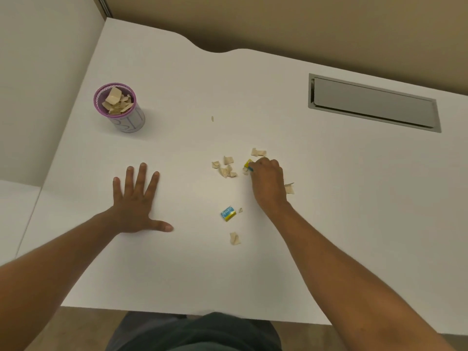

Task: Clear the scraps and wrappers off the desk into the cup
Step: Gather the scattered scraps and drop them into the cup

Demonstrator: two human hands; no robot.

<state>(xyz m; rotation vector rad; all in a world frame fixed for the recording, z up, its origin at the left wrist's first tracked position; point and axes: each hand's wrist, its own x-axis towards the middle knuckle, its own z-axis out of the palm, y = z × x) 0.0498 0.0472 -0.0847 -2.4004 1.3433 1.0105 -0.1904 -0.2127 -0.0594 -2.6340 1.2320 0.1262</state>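
A purple-rimmed mesh cup [119, 107] stands at the desk's far left, partly filled with beige paper scraps. My left hand [138, 198] lies flat on the desk with fingers spread and holds nothing. My right hand [268, 183] is curled over a yellow and blue wrapper [248, 164], its fingertips pinching it among beige scraps [226, 167]. A second blue and yellow wrapper [228, 213] lies nearer me, with a beige scrap [234, 238] below it. More scraps lie beyond the right hand [258, 152] and to its right [289, 188].
The white desk [329, 224] has a grey cable hatch [372, 102] set in at the far right. A tiny scrap [212, 119] lies alone mid-desk. A pale partition wall [38, 72] runs along the left side. The desk's near edge is by my lap.
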